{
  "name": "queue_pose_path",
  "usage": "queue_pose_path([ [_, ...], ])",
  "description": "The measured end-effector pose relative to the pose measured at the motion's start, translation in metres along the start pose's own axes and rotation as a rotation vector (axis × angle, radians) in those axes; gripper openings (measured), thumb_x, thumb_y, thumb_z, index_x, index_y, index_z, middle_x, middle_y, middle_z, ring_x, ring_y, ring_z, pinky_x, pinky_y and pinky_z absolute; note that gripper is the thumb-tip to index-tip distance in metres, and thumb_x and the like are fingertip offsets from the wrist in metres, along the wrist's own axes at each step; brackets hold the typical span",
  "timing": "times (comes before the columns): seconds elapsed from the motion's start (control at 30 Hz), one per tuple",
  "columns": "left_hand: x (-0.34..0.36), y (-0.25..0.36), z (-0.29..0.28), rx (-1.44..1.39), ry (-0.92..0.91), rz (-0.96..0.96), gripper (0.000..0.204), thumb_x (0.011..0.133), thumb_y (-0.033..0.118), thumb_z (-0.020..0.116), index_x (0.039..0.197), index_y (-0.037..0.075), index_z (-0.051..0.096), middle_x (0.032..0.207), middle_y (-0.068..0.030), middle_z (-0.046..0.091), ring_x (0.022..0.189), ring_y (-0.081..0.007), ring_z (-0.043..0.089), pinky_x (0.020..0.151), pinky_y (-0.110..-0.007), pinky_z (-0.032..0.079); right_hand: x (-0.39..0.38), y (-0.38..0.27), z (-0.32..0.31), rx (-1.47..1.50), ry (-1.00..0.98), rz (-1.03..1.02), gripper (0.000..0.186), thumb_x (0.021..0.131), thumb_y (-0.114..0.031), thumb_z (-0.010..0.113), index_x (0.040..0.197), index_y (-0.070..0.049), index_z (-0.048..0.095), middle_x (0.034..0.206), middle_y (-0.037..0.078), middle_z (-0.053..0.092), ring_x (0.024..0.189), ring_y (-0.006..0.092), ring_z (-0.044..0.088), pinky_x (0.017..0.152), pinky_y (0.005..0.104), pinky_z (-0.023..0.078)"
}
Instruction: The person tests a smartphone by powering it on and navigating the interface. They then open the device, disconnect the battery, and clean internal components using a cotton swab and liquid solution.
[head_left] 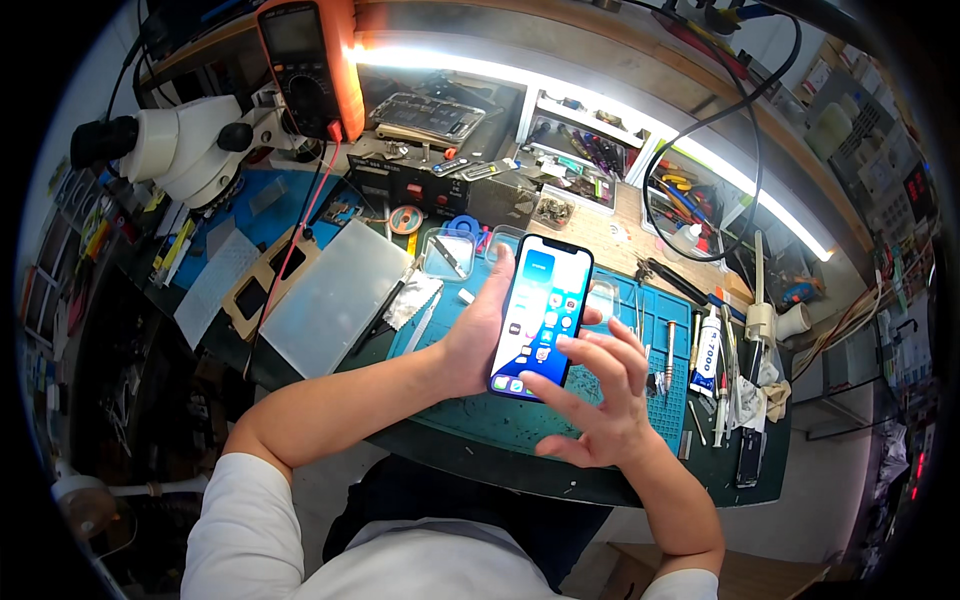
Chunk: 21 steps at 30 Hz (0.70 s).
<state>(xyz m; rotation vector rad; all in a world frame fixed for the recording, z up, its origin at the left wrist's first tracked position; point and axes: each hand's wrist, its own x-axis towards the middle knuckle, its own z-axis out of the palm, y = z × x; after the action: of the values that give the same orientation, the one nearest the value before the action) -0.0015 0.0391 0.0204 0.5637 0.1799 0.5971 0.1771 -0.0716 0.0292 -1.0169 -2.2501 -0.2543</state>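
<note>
**Inspector:** What surface is recorded?

**Assessor:** A green mat [560, 420] is seen on a dark bench [700, 480], lit by a light strip [600, 95] along the shelf at 12 o'clock. A microscope [185, 145] is mounted at 10 o'clock, with an orange meter [310, 65] standing beside it.

**Inspector:** Where is the phone?

**Assessor:** The phone [542, 315] is held at centre, above the mat, screen lit and tilted toward the person. It is grasped along its left edge by the left hand [478, 335]. The right hand [595, 400] is spread loose, holding nothing, with a fingertip [562, 343] laid on the lower screen.

**Inspector:** Edges and free room?

**Assessor:** The near bench edge is noted at 6 o'clock, just below the wrists. Bare mat is seen under the hands. A grey plate [330, 295] lies at 9 o'clock, well apart from the phone; tweezers and drivers [670, 345] are laid close at 3 o'clock.

**Inspector:** Packages and labels?

**Assessor:** A white tube [707, 350] with a dark cap lies at 3 o'clock, print too small to judge. Clear boxes [448, 255] sit at 11 o'clock. A black cable [745, 130] is looped at 1 o'clock.
</note>
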Motion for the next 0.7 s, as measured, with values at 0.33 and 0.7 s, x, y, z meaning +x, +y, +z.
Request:
queue_pose_path([
  [0.33, -0.0009, -0.0042, -0.0012, -0.003, 0.009, -0.023, 0.087, 0.102, 0.073, 0.015, 0.147, 0.005, 0.044, 0.13, -0.0181, 0.063, 0.117, -0.0275, 0.066, 0.099, -0.041, 0.057, 0.0021, -0.0087, 0.0021, 0.009, -0.033, -0.009, 0.053, 0.092, -0.07, 0.055, 0.122, -0.031, 0.074, 0.14, 0.003, 0.055, 0.13, 0.0238, 0.043, 0.12, 0.0505, 0.028],
  [0.7, 0.0011, -0.0058, 0.0002, 0.054, 0.077, -0.014, 0.091, 0.101, 0.075, 0.011, 0.15, 0.005, 0.042, 0.134, -0.019, 0.062, 0.122, -0.0277, 0.064, 0.105, -0.042, 0.054, 0.0052, -0.003, 0.0057, -0.02, -0.106, -0.041, 0.058, 0.097, -0.073, 0.047, 0.116, -0.028, 0.079, 0.135, 0.009, 0.055, 0.13, 0.0267, 0.043, 0.119, 0.0532, 0.029],
])
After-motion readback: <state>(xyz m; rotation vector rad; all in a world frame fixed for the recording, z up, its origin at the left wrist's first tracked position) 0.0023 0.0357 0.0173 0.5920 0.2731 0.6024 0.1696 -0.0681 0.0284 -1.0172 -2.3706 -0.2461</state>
